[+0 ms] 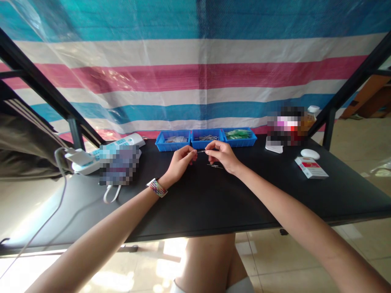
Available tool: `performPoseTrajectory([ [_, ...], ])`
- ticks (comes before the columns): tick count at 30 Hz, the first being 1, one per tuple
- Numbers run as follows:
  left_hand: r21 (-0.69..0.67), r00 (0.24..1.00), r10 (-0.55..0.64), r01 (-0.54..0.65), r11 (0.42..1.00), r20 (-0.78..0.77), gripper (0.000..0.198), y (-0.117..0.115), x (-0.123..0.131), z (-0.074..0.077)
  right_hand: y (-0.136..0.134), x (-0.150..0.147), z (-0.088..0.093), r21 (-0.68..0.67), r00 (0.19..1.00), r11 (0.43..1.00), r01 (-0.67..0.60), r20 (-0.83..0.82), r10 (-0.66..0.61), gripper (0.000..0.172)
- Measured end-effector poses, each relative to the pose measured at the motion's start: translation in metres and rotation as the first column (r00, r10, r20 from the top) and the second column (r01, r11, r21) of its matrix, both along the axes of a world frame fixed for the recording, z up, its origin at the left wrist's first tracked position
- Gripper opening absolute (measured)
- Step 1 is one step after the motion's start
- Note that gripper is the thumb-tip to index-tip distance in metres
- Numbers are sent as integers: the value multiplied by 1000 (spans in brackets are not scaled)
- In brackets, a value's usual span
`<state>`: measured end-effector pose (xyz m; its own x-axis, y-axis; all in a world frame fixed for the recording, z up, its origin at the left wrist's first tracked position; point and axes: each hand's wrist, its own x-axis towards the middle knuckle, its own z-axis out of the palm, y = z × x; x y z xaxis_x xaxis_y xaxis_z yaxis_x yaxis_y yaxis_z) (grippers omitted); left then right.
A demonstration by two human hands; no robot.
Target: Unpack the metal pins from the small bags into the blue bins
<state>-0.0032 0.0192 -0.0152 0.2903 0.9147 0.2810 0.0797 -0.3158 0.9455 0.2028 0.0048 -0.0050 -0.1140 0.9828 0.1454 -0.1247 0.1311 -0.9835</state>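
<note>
The middle blue bin (198, 144) stands near the far edge of a black table (189, 203) and holds thin, silvery, pin-like pieces. Just in front of it, above the tabletop, is a thin metal piece (200, 151). The left hand (181, 159), in front of the bin and to its left, pinches one end between thumb and forefinger; the right hand (224, 156), in front and to its right, pinches the other end in the same way. A few loose pins (214, 166) lie on the table in front of the bin, below the right hand.

Directly left of the middle bin is a left blue bin (172, 147) with small pale pieces; directly right is a right blue bin (242, 142) with green ones. No lettering can be made out on these bins.

Well to the right of the middle bin lies a carton (311, 167) in white and red; its print is too small to read. Near the carton is a white oval object (310, 154). Well to the left of the middle bin are a power strip (124, 142) and a dark, pixelated object (120, 165), whose markings, if any, are hidden.
</note>
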Motion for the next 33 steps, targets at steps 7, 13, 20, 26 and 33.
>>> performPoseTrajectory([
  [7,58,1000,28,-28,998,-2,30,1,1,-3,2,-1,-3,-115,995,993,-40,-96,29,29],
  [13,25,1000,11,-11,1000,-5,29,0,1,-1,2,-2,-5,-48,997,999,8,-79,-12,29],
  [20,-28,999,-26,25,999,-31,41,1,0,-2,2,-4,-7,32,1000,999,26,3,-26,25],
  [26,1,1000,19,-19,1000,-19,31,1,0,-2,1,-1,-5,-21,1000,1000,12,-11,-12,25],
  [33,37,1000,15,-16,999,13,33,-1,1,0,1,2,-2,-112,1000,993,-22,-14,21,24],
])
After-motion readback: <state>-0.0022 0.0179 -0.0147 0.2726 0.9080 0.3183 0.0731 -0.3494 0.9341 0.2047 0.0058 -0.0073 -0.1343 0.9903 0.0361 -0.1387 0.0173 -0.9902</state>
